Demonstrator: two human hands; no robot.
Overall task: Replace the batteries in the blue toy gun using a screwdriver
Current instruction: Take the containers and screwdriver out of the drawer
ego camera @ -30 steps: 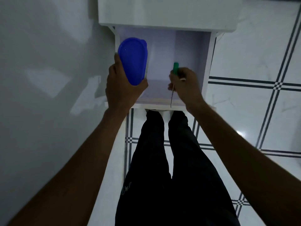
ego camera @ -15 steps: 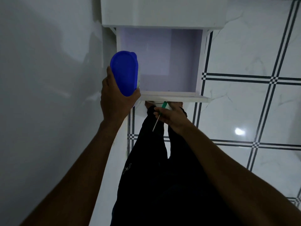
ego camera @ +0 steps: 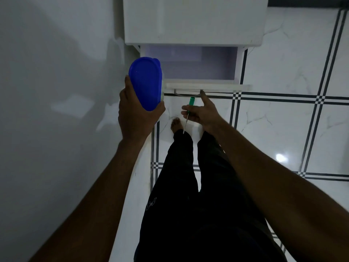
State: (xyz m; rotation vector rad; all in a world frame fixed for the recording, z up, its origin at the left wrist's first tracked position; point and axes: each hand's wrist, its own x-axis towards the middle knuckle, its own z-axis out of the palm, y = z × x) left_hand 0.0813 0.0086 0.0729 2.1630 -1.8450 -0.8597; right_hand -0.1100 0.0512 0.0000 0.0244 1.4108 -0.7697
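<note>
We grip the blue-lidded container (ego camera: 145, 83) in our left hand (ego camera: 136, 118), while our right hand (ego camera: 203, 112), pinching the green screwdriver (ego camera: 188, 113) shaft-down, has a finger on the drawer handle (ego camera: 187, 92) just ahead.

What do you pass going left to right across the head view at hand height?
Grey wall → left hand gripping the blue-lidded container → green-handled screwdriver → right hand holding it, one finger on the drawer handle → tiled floor.

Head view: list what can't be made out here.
- Blue-lidded container, head view: its contents are hidden by the lid and the left hand.
- Drawer: the back is covered by the cabinet top.
- Right hand, holding the screwdriver: whether its forefinger touches the drawer handle is unclear.
</note>
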